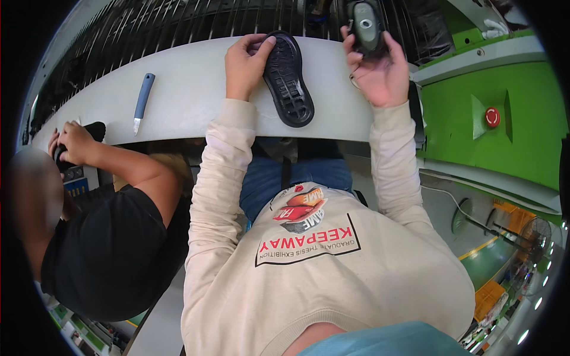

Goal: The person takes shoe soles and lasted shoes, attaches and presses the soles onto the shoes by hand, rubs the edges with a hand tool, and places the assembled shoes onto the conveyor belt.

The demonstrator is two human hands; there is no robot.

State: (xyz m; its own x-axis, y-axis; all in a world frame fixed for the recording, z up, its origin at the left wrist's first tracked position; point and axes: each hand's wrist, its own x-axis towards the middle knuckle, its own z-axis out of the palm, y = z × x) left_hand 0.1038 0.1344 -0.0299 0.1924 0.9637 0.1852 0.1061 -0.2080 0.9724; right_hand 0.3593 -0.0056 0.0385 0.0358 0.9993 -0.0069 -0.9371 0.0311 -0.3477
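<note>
My left hand point(245, 64) grips the upper left edge of a black shoe sole point(288, 83), thumb on top and fingers curled at its rim. The sole lies at a tilt over the white worktop, its ribbed, hollowed inner side facing up. At the far right, my right hand point(382, 74) is turned palm up. Its fingers and thumb hold a grey-green shoe last point(367, 26) with a round hole in its top and dark material around it, apparently a shoe upper. The last is apart from the sole, above the far edge of the worktop.
A blue-handled knife point(142, 102) lies on the white worktop point(184, 89) to the left. Beyond runs a rack of metal rollers point(178, 29). A co-worker in black point(113, 249) handles a dark item at far left. A green machine with a red button point(492, 117) stands right.
</note>
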